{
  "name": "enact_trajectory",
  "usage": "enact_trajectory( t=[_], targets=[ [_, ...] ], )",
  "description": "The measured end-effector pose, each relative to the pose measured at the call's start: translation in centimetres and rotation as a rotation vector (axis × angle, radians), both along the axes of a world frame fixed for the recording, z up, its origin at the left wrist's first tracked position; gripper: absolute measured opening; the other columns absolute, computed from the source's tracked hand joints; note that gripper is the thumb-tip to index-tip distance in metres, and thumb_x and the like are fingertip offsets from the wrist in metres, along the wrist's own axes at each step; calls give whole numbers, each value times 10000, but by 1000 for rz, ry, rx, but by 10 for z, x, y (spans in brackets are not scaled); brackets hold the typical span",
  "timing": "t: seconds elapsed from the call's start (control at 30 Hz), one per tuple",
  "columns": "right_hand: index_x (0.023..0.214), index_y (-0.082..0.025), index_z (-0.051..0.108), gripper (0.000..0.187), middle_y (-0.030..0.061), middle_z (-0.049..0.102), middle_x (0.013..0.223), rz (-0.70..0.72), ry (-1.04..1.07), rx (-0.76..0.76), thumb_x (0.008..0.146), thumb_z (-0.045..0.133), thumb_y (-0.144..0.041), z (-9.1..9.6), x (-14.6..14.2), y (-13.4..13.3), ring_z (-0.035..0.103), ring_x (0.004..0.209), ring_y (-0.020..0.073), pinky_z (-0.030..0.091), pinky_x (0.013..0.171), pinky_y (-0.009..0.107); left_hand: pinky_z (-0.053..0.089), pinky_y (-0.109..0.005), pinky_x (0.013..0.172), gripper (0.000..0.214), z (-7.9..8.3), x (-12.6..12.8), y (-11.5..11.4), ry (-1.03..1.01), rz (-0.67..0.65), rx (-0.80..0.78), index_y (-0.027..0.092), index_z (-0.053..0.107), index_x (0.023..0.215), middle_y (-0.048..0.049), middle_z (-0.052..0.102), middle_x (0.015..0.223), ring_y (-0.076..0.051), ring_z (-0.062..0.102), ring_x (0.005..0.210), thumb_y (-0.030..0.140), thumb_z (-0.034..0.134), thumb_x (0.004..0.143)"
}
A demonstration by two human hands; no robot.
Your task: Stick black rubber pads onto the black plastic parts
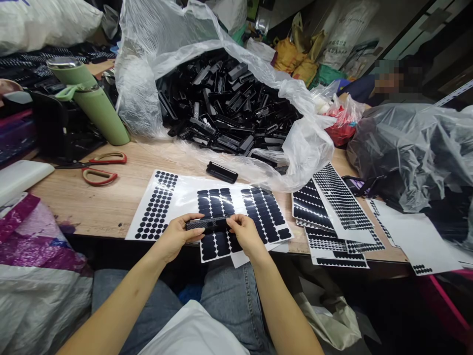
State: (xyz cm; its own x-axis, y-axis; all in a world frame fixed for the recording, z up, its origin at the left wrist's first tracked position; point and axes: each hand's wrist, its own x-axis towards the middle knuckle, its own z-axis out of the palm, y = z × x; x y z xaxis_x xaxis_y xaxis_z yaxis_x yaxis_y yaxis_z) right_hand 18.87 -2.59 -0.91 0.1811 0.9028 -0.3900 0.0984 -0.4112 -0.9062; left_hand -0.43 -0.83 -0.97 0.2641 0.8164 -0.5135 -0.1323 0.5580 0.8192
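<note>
Between my two hands is a long black plastic piece (207, 224) with a patterned surface, held level over the sticker sheets. My left hand (180, 233) pinches its left end, thumb below and fingers above. At its right end, my right hand (242, 230) closes thumb and fingers on it. Under it lie white sheets with black oblong stickers (261, 209) and, to the left, a sheet with round black stickers (157, 204). A similar black piece (222, 172) rests on the table just beyond the sheets.
A large clear plastic bag (140, 93) full of black plastic pieces (229, 106) stands at the back. Red-handled scissors (99, 167) and a green bottle (96, 111) are at left. More sticker sheets (340, 207) lie at right by a grey bag (414, 148). A person (391, 81) sits beyond.
</note>
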Motion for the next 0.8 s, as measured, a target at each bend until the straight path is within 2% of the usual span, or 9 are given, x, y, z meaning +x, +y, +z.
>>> enact_trajectory(
  t=[0.27, 0.57, 0.67, 0.73, 0.8],
  targets=[
    [708, -175, 568, 203, 4, 565, 684, 28, -140, 56, 723, 543, -376, -5, -2, -2, 512, 632, 137, 410, 622, 276, 569, -236, 714, 439, 1, 0, 0, 7, 2, -1, 166, 608, 1024, -40, 610, 951, -114, 632, 755, 140, 767, 616],
    [716, -183, 552, 187, 21, 576, 702, 26, -236, 70, 749, 522, -365, 1, -5, -4, 550, 686, 165, 423, 654, 291, 569, -253, 724, 423, 0, -2, 0, -2, -6, 13, 171, 618, 1004, -30, 612, 924, -117, 635, 740, 153, 772, 610],
    [720, -198, 512, 166, 14, 582, 724, -26, -261, 118, 736, 549, -359, -1, -9, -3, 557, 697, 165, 433, 670, 298, 568, -262, 721, 419, -1, 4, 0, 1, 6, 9, 169, 617, 995, -31, 621, 917, -129, 643, 743, 151, 769, 604],
    [783, -209, 459, 215, -1, 583, 742, -87, -203, 159, 708, 596, -357, -5, -12, -3, 567, 678, 156, 448, 664, 297, 569, -280, 705, 416, 2, 8, -2, 6, 16, -3, 157, 612, 990, -38, 636, 883, -144, 648, 725, 152, 759, 601],
    [872, -219, 403, 335, -19, 577, 741, -134, -101, 177, 686, 635, -374, -10, -14, -6, 572, 647, 146, 466, 638, 295, 568, -315, 698, 405, 15, 2, -6, 54, 39, 53, 148, 615, 982, -50, 653, 875, -171, 651, 727, 165, 744, 598]
  ],
)
